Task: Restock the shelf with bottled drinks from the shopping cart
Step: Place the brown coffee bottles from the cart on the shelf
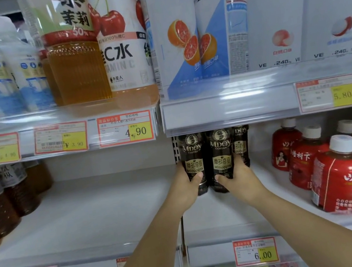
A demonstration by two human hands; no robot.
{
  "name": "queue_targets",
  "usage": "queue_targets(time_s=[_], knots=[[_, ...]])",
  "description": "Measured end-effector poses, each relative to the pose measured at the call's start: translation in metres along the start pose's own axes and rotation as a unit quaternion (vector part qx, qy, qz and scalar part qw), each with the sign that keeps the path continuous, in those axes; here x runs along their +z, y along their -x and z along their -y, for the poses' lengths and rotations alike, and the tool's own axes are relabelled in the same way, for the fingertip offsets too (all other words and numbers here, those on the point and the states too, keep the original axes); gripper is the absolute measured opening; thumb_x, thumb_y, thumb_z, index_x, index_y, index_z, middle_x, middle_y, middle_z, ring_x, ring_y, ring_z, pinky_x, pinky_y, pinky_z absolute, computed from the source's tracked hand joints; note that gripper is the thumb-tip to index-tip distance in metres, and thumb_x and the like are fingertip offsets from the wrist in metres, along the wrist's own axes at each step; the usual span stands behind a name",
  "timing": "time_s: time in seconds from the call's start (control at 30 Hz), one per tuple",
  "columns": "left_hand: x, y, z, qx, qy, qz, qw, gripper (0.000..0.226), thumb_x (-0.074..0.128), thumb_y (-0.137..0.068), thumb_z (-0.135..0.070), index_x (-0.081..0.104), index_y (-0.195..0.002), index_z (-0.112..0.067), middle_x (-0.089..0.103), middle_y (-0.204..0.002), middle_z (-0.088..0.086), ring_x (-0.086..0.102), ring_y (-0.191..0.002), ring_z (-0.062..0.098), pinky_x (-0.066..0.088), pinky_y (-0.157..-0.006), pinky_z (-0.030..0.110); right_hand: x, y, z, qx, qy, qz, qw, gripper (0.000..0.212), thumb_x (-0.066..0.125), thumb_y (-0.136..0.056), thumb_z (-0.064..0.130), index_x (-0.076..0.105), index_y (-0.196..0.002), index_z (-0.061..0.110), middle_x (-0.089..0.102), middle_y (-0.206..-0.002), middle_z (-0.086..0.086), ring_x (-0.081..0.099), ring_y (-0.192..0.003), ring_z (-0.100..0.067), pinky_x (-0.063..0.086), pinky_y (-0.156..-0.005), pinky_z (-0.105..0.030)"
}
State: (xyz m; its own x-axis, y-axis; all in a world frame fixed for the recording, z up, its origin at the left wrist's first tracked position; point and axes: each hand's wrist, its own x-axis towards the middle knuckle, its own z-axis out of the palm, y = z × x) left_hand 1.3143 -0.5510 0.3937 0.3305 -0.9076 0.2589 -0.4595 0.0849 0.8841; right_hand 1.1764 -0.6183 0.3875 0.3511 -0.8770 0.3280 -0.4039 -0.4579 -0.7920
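Note:
Two dark brown coffee bottles with gold labels stand side by side on the middle shelf [230, 215]. My left hand [185, 190] grips the left coffee bottle [193, 153], thumb across its label. My right hand [240, 179] grips the right coffee bottle [220, 149] the same way. A third coffee bottle [241, 143] stands just behind them to the right. Both forearms reach in from the bottom of the view. The shopping cart is out of sight.
Red bottles with white caps [338, 173] crowd the shelf's right side. Brown tea bottles [0, 200] stand at the far left, with bare shelf [91, 217] between. The upper shelf [235, 104] hangs low over the coffee bottles' tops. Price tags line the shelf edges.

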Motion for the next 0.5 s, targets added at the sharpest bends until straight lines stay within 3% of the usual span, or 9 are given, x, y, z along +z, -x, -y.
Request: queue_targets(time_s=[0.13, 0.2, 0.27, 0.33, 0.37, 0.5], knots=[[-0.001, 0.003, -0.004, -0.004, -0.012, 0.004, 1.000, 0.049, 0.051, -0.095, -0.013, 0.029, -0.139, -0.014, 0.052, -0.132, 0.005, 0.048, -0.124, 0.021, 0.038, -0.106, 0.038, -0.006, 0.007, 0.007, 0.012, -0.008, 0.024, 1.000, 0.061, 0.067, -0.083, 0.013, 0.034, -0.134, 0.011, 0.058, -0.124, -0.005, 0.052, -0.118, -0.023, 0.040, -0.089, -0.026], [-0.003, 0.007, -0.007, 0.004, -0.008, -0.002, 1.000, 0.055, 0.055, -0.093, -0.010, 0.028, -0.141, -0.012, 0.050, -0.136, 0.007, 0.046, -0.127, 0.022, 0.036, -0.108, 0.041, -0.011, 0.020, 0.013, -0.005, -0.019, -0.003, 1.000, 0.061, 0.069, -0.081, 0.014, 0.038, -0.132, 0.011, 0.057, -0.120, -0.003, 0.052, -0.117, -0.021, 0.038, -0.086, -0.023], [-0.007, 0.019, -0.011, 0.025, -0.018, -0.026, 0.999, 0.058, 0.058, -0.091, -0.010, 0.028, -0.141, -0.010, 0.044, -0.141, 0.007, 0.041, -0.131, 0.021, 0.029, -0.110, 0.027, -0.014, 0.041, 0.020, -0.052, -0.003, -0.063, 0.997, 0.061, 0.069, -0.081, 0.016, 0.038, -0.134, 0.013, 0.052, -0.124, -0.003, 0.049, -0.119, -0.019, 0.039, -0.090, -0.024], [-0.018, 0.043, -0.011, 0.077, -0.079, -0.074, 0.991, 0.059, 0.058, -0.091, -0.015, 0.030, -0.144, -0.016, 0.040, -0.140, 0.001, 0.036, -0.130, 0.014, 0.021, -0.094, 0.006, -0.009, 0.067, 0.029, -0.134, 0.027, -0.113, 0.984, 0.054, 0.065, -0.084, 0.017, 0.042, -0.133, 0.017, 0.051, -0.125, 0.001, 0.049, -0.115, -0.015, 0.040, -0.093, -0.026], [-0.026, 0.061, -0.008, 0.113, -0.114, -0.100, 0.982, 0.057, 0.057, -0.092, -0.017, 0.033, -0.143, -0.020, 0.041, -0.138, -0.001, 0.037, -0.127, 0.010, 0.020, -0.089, 0.003, -0.002, 0.080, 0.036, -0.180, 0.030, -0.113, 0.977, 0.046, 0.063, -0.085, 0.017, 0.047, -0.128, 0.019, 0.053, -0.120, 0.004, 0.051, -0.111, -0.013, 0.042, -0.091, -0.026], [-0.076, 0.149, 0.027, 0.178, -0.170, -0.190, 0.950, 0.036, 0.053, -0.093, -0.018, 0.051, -0.128, -0.026, 0.052, -0.117, -0.012, 0.050, -0.103, -0.002, 0.035, -0.087, 0.007, 0.064, 0.131, 0.071, -0.284, 0.012, 0.037, 0.958, 0.019, 0.057, -0.084, 0.015, 0.064, -0.101, 0.019, 0.063, -0.094, 0.009, 0.060, -0.088, -0.008, 0.050, -0.078, -0.029]])
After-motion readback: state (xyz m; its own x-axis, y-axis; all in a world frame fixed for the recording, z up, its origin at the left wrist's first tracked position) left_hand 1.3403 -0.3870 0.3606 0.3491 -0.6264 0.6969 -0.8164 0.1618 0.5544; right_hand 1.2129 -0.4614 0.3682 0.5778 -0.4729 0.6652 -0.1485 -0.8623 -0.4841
